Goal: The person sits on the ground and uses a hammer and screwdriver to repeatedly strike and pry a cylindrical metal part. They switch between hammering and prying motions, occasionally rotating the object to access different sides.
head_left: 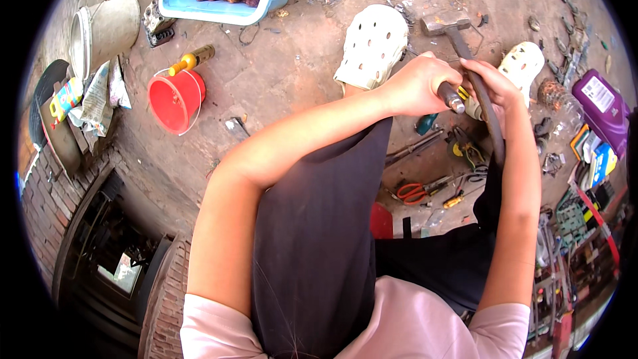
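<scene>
My left hand [422, 85] grips a short, dark metal tool [450, 98] with a shiny rounded end, beside a long hammer. My right hand [502, 90] has its fingers round the handle of that hammer [444, 23], whose metal head is raised toward the top of the view. A small black-and-yellow item [463, 93] shows partly between my hands. Below them on the ground are a teal-handled tool [425, 123], pliers [468, 146], red-handled scissors [412, 193] and a yellow screwdriver [454, 199]. My white clogs [362, 60] are on either side of the hammer.
A blue tub [176, 6] of reddish material, a red bucket [166, 103], a yellow bottle [193, 60] and a tipped pale bucket [113, 33] lie leftward. A purple container [605, 119] and scattered parts line the right. Brickwork [50, 216] edges a dark opening at lower left.
</scene>
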Demonstrator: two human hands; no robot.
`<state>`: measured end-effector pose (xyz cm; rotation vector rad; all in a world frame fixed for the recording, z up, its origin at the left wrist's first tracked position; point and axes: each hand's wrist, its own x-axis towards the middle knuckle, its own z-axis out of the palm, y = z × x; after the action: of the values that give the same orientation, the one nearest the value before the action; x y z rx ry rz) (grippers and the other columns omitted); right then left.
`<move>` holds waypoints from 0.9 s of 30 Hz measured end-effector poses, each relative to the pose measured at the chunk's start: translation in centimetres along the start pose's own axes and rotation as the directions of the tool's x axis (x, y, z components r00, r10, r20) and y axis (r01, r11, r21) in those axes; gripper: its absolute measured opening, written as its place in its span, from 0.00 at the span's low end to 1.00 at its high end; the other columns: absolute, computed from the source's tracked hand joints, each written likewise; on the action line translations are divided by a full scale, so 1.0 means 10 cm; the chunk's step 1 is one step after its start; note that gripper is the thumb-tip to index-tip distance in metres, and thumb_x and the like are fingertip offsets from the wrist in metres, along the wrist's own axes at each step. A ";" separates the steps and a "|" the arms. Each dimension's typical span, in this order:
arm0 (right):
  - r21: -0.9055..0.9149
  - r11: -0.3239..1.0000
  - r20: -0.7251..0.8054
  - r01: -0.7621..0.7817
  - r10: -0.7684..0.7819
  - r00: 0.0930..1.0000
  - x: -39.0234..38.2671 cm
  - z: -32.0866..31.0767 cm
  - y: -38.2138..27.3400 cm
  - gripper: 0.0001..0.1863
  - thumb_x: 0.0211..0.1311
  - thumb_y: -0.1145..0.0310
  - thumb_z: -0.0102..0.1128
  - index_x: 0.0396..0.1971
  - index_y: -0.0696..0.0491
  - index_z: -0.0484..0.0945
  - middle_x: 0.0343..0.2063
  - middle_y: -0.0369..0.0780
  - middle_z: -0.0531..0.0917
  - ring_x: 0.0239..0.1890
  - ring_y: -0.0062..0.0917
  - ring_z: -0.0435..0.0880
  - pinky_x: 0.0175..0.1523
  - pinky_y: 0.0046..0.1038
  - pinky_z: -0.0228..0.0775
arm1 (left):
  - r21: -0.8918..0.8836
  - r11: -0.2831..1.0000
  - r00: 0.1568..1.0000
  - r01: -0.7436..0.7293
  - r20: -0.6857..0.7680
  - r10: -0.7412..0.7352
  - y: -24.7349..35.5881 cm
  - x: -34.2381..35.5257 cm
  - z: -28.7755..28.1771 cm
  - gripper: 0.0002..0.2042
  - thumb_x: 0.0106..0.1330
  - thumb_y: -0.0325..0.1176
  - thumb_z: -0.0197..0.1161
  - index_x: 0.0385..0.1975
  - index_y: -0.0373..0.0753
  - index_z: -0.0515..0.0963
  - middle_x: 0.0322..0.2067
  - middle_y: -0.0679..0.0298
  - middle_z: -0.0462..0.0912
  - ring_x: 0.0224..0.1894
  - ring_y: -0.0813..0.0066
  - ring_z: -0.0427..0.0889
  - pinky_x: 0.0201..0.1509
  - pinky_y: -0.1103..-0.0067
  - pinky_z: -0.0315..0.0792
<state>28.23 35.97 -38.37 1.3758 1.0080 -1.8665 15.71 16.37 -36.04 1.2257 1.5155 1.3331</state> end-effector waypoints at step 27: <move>-0.135 0.318 -0.528 0.939 -0.824 0.203 -2.54 1.53 0.18 0.37 0.58 0.26 0.39 0.19 0.50 0.58 0.10 0.28 0.57 0.08 0.11 0.53 0.11 0.15 0.42 | -0.106 0.991 0.993 0.081 -0.078 -0.090 0.07 0.07 -0.01 0.05 0.48 0.25 0.67 0.22 0.36 0.76 0.18 0.62 0.77 0.20 0.70 0.73 0.28 0.78 0.68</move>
<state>29.14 22.76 -11.78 1.6055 2.3901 -2.4962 15.55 16.99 -35.31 1.0419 1.5194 1.4015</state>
